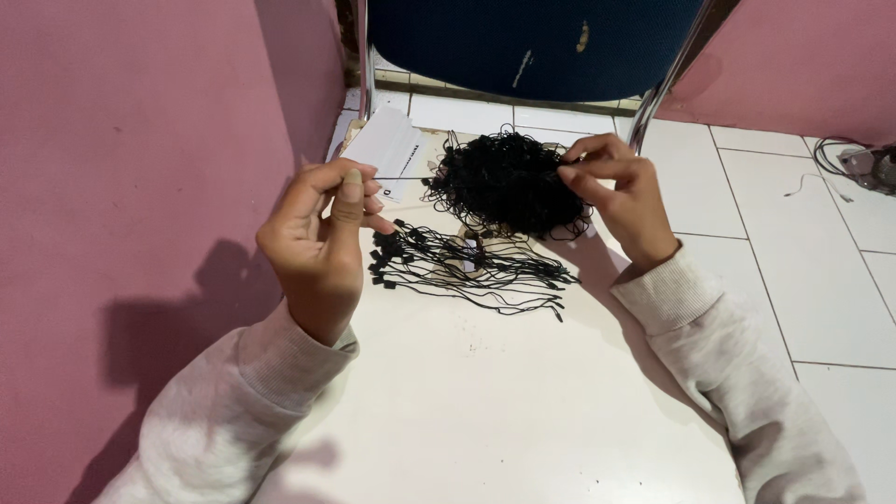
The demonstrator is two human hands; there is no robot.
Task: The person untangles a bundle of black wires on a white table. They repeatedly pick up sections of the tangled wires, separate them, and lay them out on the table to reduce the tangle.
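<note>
My left hand [322, 229] pinches a white paper tag [385, 145] between thumb and fingers, holding it up over the white surface. My right hand [621, 191] has its fingertips closed on a thin black string at the edge of a tangled heap of black strings [504, 182]. In front of the heap lies a flatter bundle of black strings with small plastic ends [448, 266], spread over a small roll of tape [473, 254]. Both arms wear pale grey sleeves.
A white low tabletop [467, 411] carries everything. A pink wall [121, 187] runs close on the left. A dark blue chair [532, 42] with metal legs stands behind. White floor tiles [793, 233] lie to the right, with cables [854, 161] at the far right.
</note>
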